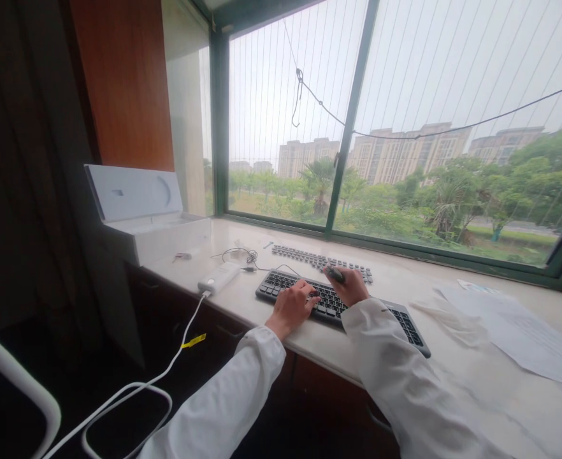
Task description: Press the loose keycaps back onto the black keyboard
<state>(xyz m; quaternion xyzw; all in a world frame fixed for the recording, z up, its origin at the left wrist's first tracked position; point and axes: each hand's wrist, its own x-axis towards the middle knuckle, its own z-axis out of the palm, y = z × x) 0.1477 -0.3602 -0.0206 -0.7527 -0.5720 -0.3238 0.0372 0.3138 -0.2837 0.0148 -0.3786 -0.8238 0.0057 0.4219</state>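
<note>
one dark keyboard (329, 297) lies on the tabletop (392, 287), its long axis slanting from far left to near right, the right hand (352, 288) gripping a dark object (334, 274) above it, while i cannot tell whether the left hand (291, 307) holds anything.

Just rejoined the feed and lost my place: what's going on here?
A person is working on a keyboard with many uncapped keys. The left hand is at its near side; the right hand grips a dark object above it, too blurred to name. Loose keycaps lie in rows beyond the keyboard.
</note>
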